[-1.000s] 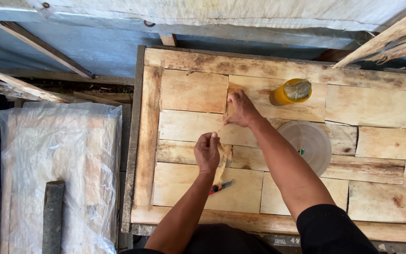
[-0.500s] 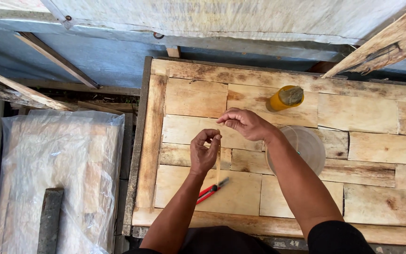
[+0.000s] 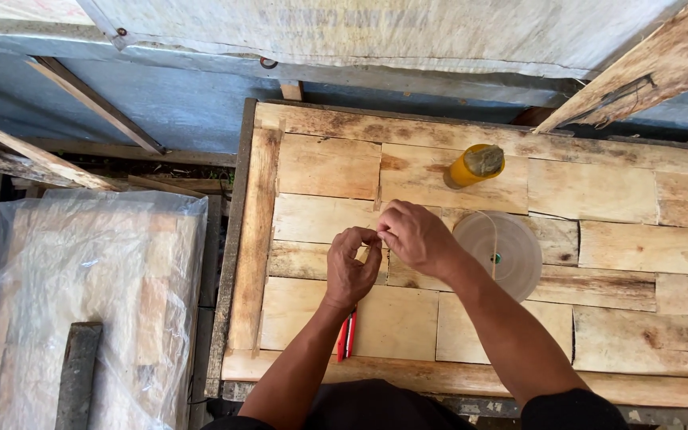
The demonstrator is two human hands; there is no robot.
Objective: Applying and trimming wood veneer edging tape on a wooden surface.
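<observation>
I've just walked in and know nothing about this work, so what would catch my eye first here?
First, the two hands meeting over the middle of the wooden panel of pale patched boards: the left hand and right hand pinch something small between their fingertips. Just right of them lies a flat round tape roll, with a yellow bottle behind it. Red-handled pliers lie by the left wrist, and a plastic-wrapped bundle sits far left.

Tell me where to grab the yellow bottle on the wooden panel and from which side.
Grip the yellow bottle around its body, probably from the near side. It seems to lean or lie on the wooden panel, its cap end toward the far right, and nothing crowds it; the roll lies nearer.
</observation>
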